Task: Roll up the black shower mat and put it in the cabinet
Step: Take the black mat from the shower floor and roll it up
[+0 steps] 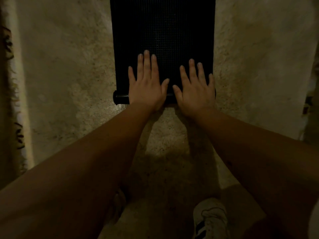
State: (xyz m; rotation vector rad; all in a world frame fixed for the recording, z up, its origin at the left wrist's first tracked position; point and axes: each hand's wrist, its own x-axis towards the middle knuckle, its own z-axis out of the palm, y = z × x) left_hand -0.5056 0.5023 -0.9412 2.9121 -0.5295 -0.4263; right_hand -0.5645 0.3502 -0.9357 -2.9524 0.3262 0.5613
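On the speckled stone floor (69,75), black shower mat (162,31) lies flat, running away from the person and out of the top of view; textured grid surface faces up. Near end is already curled into a thin roll (120,97), only a turn or so thick by the look of it, most of the mat not yet rolled. Left hand (146,83) and right hand (195,88) both lie on the roll, palms down, fingers straight and spread, tips reaching onto the flat part beyond; neither grip is closed, nothing is pinched, just flat pressing. Left end of roll sticks out past the left hand; right end is mostly covered by the right hand. White sneaker with dark stripes (210,219) at bottom edge, fringed patterned fabric (12,83) along left edge. Cabinet not in view. Judgement: early rolling stage. Risks: uneven push from the two hands would skew the roll so it telescopes into a cone; open palms on a slick mat may slip over it instead of turning it; easing pressure could let the springy curl unwind; a loose core makes a fat roll that may not fit the cabinet.
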